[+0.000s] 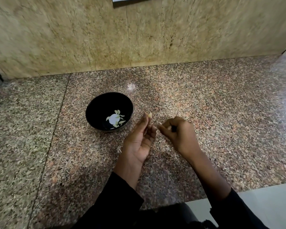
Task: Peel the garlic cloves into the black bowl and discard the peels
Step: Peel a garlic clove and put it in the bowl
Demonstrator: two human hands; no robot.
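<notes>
While the left hand pinches a garlic clove at its raised fingertips near frame centre, the right hand just beside it is curled, pinching a bit of peel. Left of both hands, the black bowl sits on the speckled surface, holding peeled cloves.

Countertop: polished speckled granite, glossy; wall, upper frame: veined beige stone, smooth; black bowl: glossy.
</notes>
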